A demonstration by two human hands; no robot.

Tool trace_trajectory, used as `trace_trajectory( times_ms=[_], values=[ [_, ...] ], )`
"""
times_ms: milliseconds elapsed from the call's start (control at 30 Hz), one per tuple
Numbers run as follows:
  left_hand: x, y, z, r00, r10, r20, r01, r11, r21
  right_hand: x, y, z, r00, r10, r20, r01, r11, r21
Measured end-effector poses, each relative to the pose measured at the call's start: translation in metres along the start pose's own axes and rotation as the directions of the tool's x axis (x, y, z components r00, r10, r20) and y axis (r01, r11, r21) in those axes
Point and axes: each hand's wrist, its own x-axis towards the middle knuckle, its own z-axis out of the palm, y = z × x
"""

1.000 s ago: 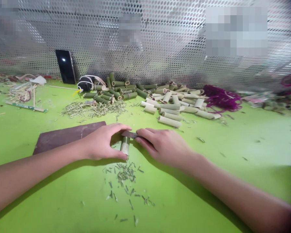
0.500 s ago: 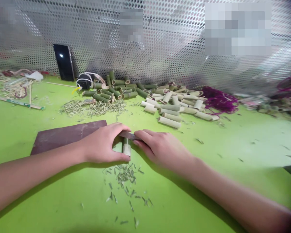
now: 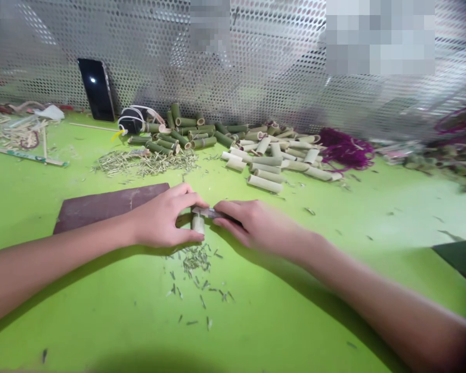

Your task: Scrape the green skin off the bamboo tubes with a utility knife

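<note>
My left hand (image 3: 171, 215) grips a short bamboo tube (image 3: 198, 224) between thumb and fingers, just above the green table (image 3: 132, 316). The tube's near part is pale and scraped; its far part is hidden by the blade and fingers. My right hand (image 3: 252, 221) is closed around the handle of a knife (image 3: 207, 212), whose metal blade lies across the tube near the left fingertips. Under the hands, green bamboo shavings (image 3: 196, 259) are scattered. A flat dark reddish-brown board (image 3: 104, 207) lies behind the left forearm.
Green bamboo tubes (image 3: 186, 137) and pale scraped tubes (image 3: 266, 184) are heaped at the back, beside purple string (image 3: 345, 150). A phone (image 3: 97, 90) leans on the perforated metal panel (image 3: 264, 67). A dark green object (image 3: 460, 259) juts in at the right.
The view has shifted slightly, so everything appears a little higher. The blade has moved along the tube towards its near end, with both hands keeping their grips.
</note>
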Motion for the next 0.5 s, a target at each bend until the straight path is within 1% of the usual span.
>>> trace_trajectory(
  times_ms=[67, 133, 233, 333, 400, 500],
  values=[
    [-0.001, 0.0, 0.0, 1.0, -0.009, 0.004, 0.009, 1.0, -0.001, -0.001, 0.004, -0.001, 1.0, -0.016, 0.025, 0.016, 0.999, 0.037],
    [-0.001, -0.001, 0.001, 1.0, -0.003, -0.027, 0.003, 1.0, 0.005, -0.001, 0.005, -0.001, 1.0, -0.014, 0.022, 0.013, 1.0, 0.028],
    [0.0, -0.004, 0.002, 0.997, 0.018, -0.077, -0.015, 0.999, 0.034, -0.002, -0.001, 0.002, 0.999, 0.03, -0.018, -0.031, 0.997, -0.064],
    [0.0, -0.005, 0.002, 0.997, 0.014, -0.074, -0.009, 0.998, 0.065, 0.0, -0.009, 0.005, 0.997, 0.053, -0.056, -0.06, 0.989, -0.134],
    [0.0, -0.006, 0.003, 0.997, 0.01, -0.077, -0.004, 0.997, 0.075, 0.001, -0.012, 0.007, 0.997, 0.047, -0.066, -0.055, 0.989, -0.134],
    [0.0, -0.007, 0.003, 0.997, 0.029, -0.069, -0.024, 0.997, 0.078, 0.003, -0.009, 0.006, 0.998, 0.032, -0.056, -0.036, 0.996, -0.084]
  ],
)
